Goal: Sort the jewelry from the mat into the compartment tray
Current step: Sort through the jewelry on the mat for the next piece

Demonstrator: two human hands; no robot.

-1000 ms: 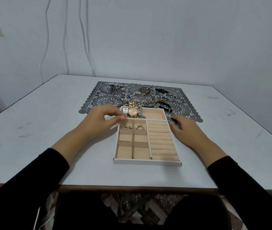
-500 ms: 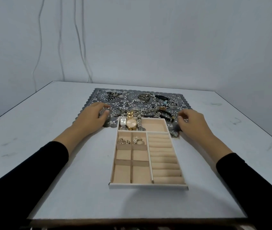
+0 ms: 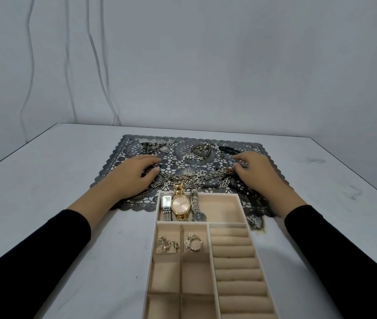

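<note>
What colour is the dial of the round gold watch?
Pale pink, on the round gold metal watch; head view shows it.

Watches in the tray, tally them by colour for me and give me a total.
Silver: 2, the rectangular watch and the slim watch
Gold: 1, the round watch
Total: 3, side by side in the far compartment of the tray
</note>
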